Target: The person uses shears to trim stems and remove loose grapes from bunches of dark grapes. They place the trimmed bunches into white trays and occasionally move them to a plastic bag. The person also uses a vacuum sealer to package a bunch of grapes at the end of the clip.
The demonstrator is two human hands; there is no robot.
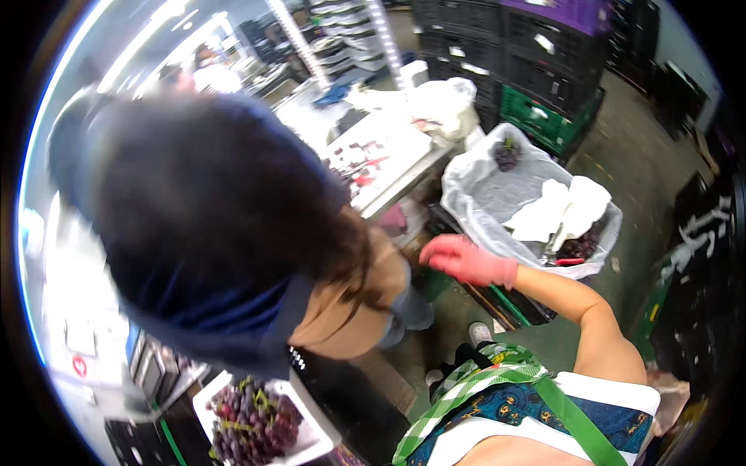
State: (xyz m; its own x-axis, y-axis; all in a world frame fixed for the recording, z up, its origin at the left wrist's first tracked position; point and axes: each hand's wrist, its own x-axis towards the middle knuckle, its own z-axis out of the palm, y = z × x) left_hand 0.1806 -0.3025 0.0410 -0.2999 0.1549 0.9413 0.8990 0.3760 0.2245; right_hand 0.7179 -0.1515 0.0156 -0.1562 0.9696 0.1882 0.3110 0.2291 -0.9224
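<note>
My right hand (469,260), in a pink glove, reaches out with nothing visible in it and its fingers loosely spread. It hovers by the near corner of a crate lined with a white plastic bag (466,186). Inside the liner lie a bunch of dark grapes (507,156), crumpled white paper (542,212) and more dark grapes (583,244). A red-handled tool (568,262), perhaps snips, rests at the crate's near edge. My left hand is out of view.
A co-worker (221,233) in dark blue stands close on the left, hiding much of the bench. Loose grapes lie on a white worktable (402,157). Stacked black crates (460,35) rise behind. A white tray (317,431) of dark grapes (256,419) stands at lower left.
</note>
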